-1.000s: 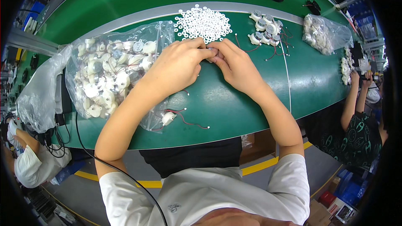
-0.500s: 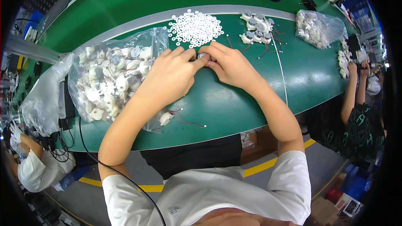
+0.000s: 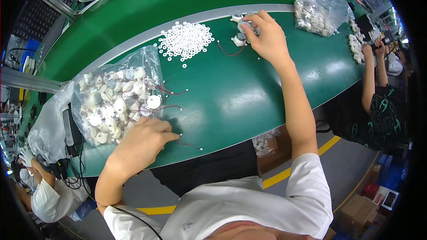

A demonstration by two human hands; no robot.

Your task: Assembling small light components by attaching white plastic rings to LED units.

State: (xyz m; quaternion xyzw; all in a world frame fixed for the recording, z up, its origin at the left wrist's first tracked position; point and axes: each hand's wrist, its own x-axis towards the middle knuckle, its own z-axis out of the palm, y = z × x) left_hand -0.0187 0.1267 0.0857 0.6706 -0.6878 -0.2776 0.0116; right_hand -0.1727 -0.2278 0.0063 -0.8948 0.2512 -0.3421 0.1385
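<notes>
My right hand (image 3: 269, 38) is over the far side of the green bench, its thumb and fingers closed on a small round motor (image 3: 243, 26) with a grey top. Beside and below it stand similar white-based motors (image 3: 239, 40) with thin red and black wires. My left hand (image 3: 144, 140) is low at the mouth of a clear plastic bag (image 3: 153, 58) filled with white motors (image 3: 119, 106). Its fingers curl downward, and whatever they hold is hidden beneath them. Thin wires (image 3: 189, 144) with a white plug come out beside its fingertips.
A heap of small white rings (image 3: 184, 40) lies at the back middle of the bench (image 3: 222, 102). Another bag of white parts (image 3: 318, 18) is at the far right. A black cable (image 3: 82, 160) hangs at the left. At the right, a co-worker's hands (image 3: 373, 49) handle parts.
My hands have parted from the middle. The right one has carried the small motor to the motor group at the far right; the left one has drawn back to the bag's near edge.
</notes>
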